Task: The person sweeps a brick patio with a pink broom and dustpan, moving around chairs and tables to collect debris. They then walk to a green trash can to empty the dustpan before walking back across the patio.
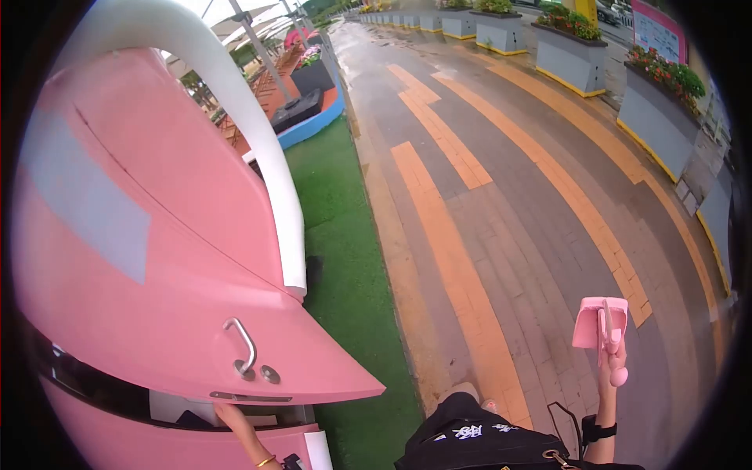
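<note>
A large pink door (180, 211) with a metal lever handle (244, 351) stands open at the left. My left hand (227, 413) is at the door's edge, below the lock plate (251, 398). It appears to grip that edge, though its fingertips are hidden behind the panel. Out to the right, my right hand (611, 359) is closed around a small pink dustpan (589, 323) and a pink hand brush (617, 374), held together above the pavement.
A white curved frame (278, 180) borders the door beside green turf (345, 235). Brown and orange paving (501, 235) runs ahead. Grey planters (662, 117) with flowers line the right side. A black bag (470, 439) hangs at my front.
</note>
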A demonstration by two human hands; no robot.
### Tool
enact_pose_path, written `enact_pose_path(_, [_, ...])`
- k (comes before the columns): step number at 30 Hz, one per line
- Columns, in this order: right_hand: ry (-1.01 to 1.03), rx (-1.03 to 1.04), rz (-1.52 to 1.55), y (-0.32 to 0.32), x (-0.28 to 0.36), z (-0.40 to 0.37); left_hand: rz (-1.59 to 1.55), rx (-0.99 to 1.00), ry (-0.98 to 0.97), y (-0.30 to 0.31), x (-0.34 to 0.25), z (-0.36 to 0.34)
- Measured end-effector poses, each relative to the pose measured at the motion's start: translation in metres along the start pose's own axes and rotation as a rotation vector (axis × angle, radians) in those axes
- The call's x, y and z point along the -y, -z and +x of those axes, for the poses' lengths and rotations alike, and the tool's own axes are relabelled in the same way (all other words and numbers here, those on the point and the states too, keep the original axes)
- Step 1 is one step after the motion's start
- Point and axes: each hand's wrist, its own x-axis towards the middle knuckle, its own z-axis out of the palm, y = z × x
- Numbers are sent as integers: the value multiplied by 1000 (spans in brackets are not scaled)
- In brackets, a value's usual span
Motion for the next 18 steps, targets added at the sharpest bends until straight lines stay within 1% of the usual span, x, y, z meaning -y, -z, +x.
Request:
enact_pose_path(2, [10, 118, 120, -29, -17, 37, -256, -238, 238, 2, -42, -33])
enact_pose_path(3, [52, 162, 89, -47, -9, 55, -247, -255, 236, 5, -44, -37])
enact_pose_path(4, [102, 172, 67, -67, -4, 71, -283, -400, 235, 10, -42, -40])
enact_pose_path(5, [207, 198, 95, -87, 3, 88, -321, -543, 238, 16, -37, -43])
enact_pose_path(6, [230, 226, 120, -105, 7, 103, -317, -552, 245, 21, -28, -41])
enact_pose_path(8, [132, 374, 219, -135, 9, 133, -34, -602, 209, 44, -4, -17])
enact_pose_path(9, [129, 381, 231, -150, 11, 144, -173, -524, 95, 64, 21, 4])
enact_pose_path(10, [85, 464, 348, -168, 15, 155, -175, -532, 80, 50, 7, 13])
enact_pose_path(11, [55, 544, 460, -185, 20, 170, -40, -617, 104, 16, -20, 17])
enact_pose_path(12, [75, 547, 458, -201, 32, 182, 96, -702, 146, -27, -39, 18])
enact_pose_path(14, [62, 657, 524, -240, 63, 196, 53, -446, -46, -131, -68, 16])
enact_pose_path(15, [47, 749, 488, -260, 72, 209, 15, -310, 4, -180, -54, 22])
enact_pose_path(16, [55, 763, 482, -283, 79, 220, -112, -149, 147, -240, -52, 20])
enact_pose_path(17, [169, 879, 405, -310, 83, 232, -313, 55, 293, -302, -49, 14])
enact_pose_path(18, [280, 991, 330, -334, 89, 242, -495, 351, 463, -359, -55, 6])
